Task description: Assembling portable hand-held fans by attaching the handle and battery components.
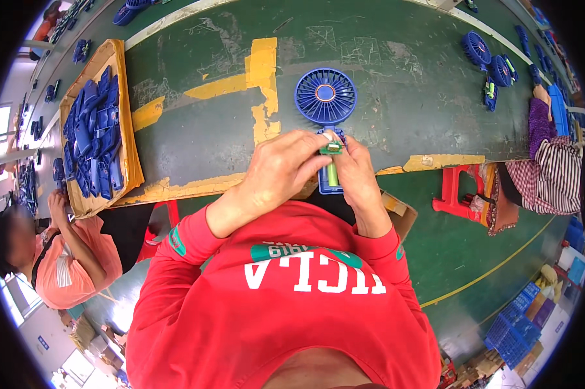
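Note:
A blue handheld fan point(325, 96) lies near the table's front edge, its round grille pointing away from me. Its handle point(330, 190) is uncovered, and a green cylindrical battery point(332, 174) shows in it. Above the battery sits a small green circuit board point(332, 149). My left hand point(274, 167) is closed, thumb and fingers pinching at the board; its fingertips partly cover it. My right hand point(358, 174) is closed around the right side of the handle, its thumb beside the board.
At left stands a cardboard box point(132, 139) of blue plastic handle pieces point(93, 136). More blue fans point(476, 48) lie at the far right of the green table point(195, 139). Co-workers sit at both sides. A red stool point(453, 192) stands right, and a carton point(399, 217) sits below the edge.

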Available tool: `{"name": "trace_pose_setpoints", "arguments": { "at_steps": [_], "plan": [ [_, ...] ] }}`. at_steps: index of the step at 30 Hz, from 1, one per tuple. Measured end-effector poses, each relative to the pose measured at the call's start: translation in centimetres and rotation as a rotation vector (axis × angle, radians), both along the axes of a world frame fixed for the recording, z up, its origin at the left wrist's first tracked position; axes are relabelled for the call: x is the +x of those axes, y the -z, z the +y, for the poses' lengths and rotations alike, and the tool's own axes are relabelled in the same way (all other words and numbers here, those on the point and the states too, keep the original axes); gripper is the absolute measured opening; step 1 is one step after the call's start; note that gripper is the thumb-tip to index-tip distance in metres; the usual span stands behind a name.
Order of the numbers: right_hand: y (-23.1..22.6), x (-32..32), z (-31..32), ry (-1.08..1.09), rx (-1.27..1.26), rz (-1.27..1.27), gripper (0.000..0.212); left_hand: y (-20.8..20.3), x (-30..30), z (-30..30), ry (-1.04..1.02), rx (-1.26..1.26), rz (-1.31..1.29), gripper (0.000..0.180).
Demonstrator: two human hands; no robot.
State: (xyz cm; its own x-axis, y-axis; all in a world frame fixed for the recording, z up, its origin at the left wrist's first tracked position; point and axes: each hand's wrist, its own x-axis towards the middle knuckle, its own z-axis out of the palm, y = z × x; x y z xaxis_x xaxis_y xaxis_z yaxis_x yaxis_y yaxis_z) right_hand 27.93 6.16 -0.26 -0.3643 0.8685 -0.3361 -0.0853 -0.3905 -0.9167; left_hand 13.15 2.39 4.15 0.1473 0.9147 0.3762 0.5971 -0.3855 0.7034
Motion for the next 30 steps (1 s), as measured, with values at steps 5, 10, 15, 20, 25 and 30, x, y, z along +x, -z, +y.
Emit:
{"name": "trace_pose_setpoints", "arguments": {
  "at_steps": [5,10,15,20,25,30],
  "plan": [
    [-1.1,0.3,0.3,-0.105,-0.165,0.059,0.022,-0.7,-0.1,0.1,-0.073,-0.393,-0.250,0.021],
    [-1.2,0.3,0.3,-0.092,-0.201,0.083,0.023,-1.1,-0.4,0.4,-0.146,-0.615,-0.426,0.017],
    [-1.5,0.3,0.4,-0.106,-0.216,0.070,0.022,-0.5,-0.8,0.4,-0.133,-0.605,-0.490,0.014],
    [-1.7,0.2,0.4,-0.113,-0.195,0.056,0.022,-0.7,-0.7,0.6,-0.128,-0.595,-0.384,0.015],
    [-1.6,0.6,0.3,-0.130,-0.217,0.100,0.021,0.3,-0.9,0.6,-0.137,-0.544,-0.299,0.013],
    [-1.5,0.7,0.3,-0.130,-0.227,0.125,0.021,1.3,-0.5,0.5,-0.144,-0.342,-0.279,0.008]
  ]
}}
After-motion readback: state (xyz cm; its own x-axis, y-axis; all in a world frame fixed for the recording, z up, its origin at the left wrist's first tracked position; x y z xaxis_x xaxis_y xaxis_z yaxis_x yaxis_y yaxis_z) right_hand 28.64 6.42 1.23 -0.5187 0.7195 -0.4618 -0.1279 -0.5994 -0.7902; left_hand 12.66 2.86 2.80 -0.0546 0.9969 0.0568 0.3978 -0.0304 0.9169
